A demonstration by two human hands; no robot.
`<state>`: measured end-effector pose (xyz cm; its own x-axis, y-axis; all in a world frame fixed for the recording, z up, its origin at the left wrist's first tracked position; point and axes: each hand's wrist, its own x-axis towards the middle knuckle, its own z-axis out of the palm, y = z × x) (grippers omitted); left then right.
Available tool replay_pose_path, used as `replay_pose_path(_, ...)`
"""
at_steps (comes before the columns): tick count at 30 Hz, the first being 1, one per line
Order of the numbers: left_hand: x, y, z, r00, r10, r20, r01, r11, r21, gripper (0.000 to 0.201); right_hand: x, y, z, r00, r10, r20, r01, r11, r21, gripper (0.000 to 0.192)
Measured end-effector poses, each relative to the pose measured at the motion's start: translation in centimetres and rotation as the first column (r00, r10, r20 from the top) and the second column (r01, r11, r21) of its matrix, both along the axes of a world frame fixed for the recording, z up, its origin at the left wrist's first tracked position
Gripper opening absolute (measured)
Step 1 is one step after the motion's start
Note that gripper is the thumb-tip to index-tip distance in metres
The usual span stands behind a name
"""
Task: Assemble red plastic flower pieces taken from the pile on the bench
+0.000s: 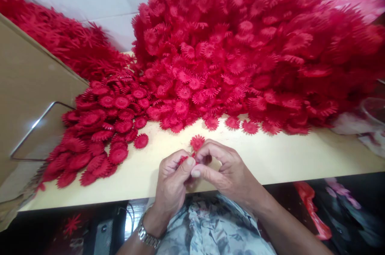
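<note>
Both hands meet over the near part of the pale table. My left hand (176, 175) is closed, its thumb pressing a small red flower piece (182, 160) that shows only in part. My right hand (219, 166) has thumb and forefinger bent close to the left thumb tip, at the same piece; what lies between its fingertips is hidden. Just beyond the fingers is another red fringed flower piece (197, 142); whether the hands touch it I cannot tell. A metal watch (147, 235) circles the left wrist.
A tall heap of red fringed petals (216, 58) fills the back. Left of it lies a smaller pile of denser red flower discs (99, 126). A cardboard panel (33, 106) with a bent metal wire (36, 122) stands at left. The pale tabletop (285, 158) ends near my lap.
</note>
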<state>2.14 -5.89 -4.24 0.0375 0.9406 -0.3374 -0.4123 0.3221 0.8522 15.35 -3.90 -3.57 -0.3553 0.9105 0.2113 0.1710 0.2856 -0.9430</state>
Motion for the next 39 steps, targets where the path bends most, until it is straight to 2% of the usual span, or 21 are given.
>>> replay_pose_path(4, -0.6, -0.1, 0.0, 0.997, -0.067, 0.028, 0.067, 0.998, 0.013, 0.027, 0.5, 0.2, 0.0, 1.000, -0.004, 0.027, 0.003, 0.999, 0.053, 0.010)
replay_pose_path(7, -1.1, -0.1, -0.3, 0.993, -0.112, -0.032, 0.110, 0.993, -0.036, 0.025, 0.7, 0.2, -0.1, 0.996, -0.033, 0.081, 0.024, 0.994, 0.106, 0.012)
replay_pose_path(16, -1.2, 0.0, -0.6, 0.983, -0.051, -0.177, 0.046, 0.998, -0.036, 0.022, 0.4, -0.3, -0.7, 0.978, -0.161, 0.135, 0.117, 0.952, 0.284, 0.004)
replay_pose_path(19, -1.1, -0.1, -0.5, 0.980, -0.020, -0.197, 0.017, 1.000, -0.015, 0.021, 0.5, -0.3, -0.6, 0.983, -0.138, 0.123, 0.102, 0.959, 0.265, 0.004)
replay_pose_path(21, -1.1, -0.1, -0.5, 0.983, 0.000, -0.181, 0.004, 1.000, 0.019, 0.019, 0.5, -0.3, -0.5, 0.986, -0.120, 0.117, 0.095, 0.975, 0.202, 0.004)
replay_pose_path(24, -1.0, 0.1, -0.4, 0.993, 0.016, -0.114, -0.008, 0.998, 0.068, 0.014, 0.4, -0.4, -0.4, 0.992, -0.094, 0.089, 0.083, 0.990, 0.116, 0.009)
replay_pose_path(27, -0.7, 0.1, -0.4, 0.998, 0.038, -0.046, -0.033, 0.993, 0.110, 0.010, 0.2, -0.6, -0.6, 0.993, -0.097, 0.067, 0.090, 0.992, 0.093, 0.010)
replay_pose_path(31, -0.7, 0.3, -0.4, 0.987, 0.160, 0.034, -0.163, 0.979, 0.119, 0.010, 0.2, -0.6, -1.1, 0.991, -0.126, 0.038, 0.122, 0.988, 0.092, 0.009)
replay_pose_path(35, -2.0, 1.0, 0.2, 0.945, 0.322, 0.065, -0.327, 0.936, 0.129, 0.009, 1.4, -0.1, -1.7, 0.962, -0.273, 0.000, 0.272, 0.958, 0.096, 0.007)
replay_pose_path(37, -2.6, 1.5, 0.5, 0.945, 0.323, 0.047, -0.327, 0.933, 0.149, 0.009, 2.1, 0.2, -1.8, 0.958, -0.288, -0.003, 0.287, 0.953, 0.099, 0.007)
replay_pose_path(39, -2.6, 1.7, 0.7, 0.970, 0.241, 0.009, -0.240, 0.960, 0.142, 0.007, 2.4, 0.3, -1.7, 0.975, -0.220, -0.014, 0.220, 0.972, 0.076, 0.007)
